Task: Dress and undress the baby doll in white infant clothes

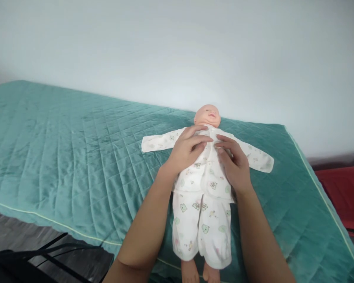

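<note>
A baby doll (207,114) lies on its back on a green quilted cover (76,157), its head by the wall. It wears a white long-sleeved top (194,179) and matching trousers (185,224), both printed with small bears. The sleeves stretch out to either side, and bare feet stick out below the trouser legs. My left hand (188,147) rests on the top's chest just below the neck, fingers stretched and apart. Opposite it, my right hand (234,161) touches the other side of the front opening, fingers slightly bent and apart. Fastenings under my fingertips are hidden.
A pale wall (165,51) runs behind the bed-like surface. Past its right edge stands a red object, perhaps a chair (342,196). Dark straps or cables (53,251) and a black item are at the lower left, above the grey floor (8,224).
</note>
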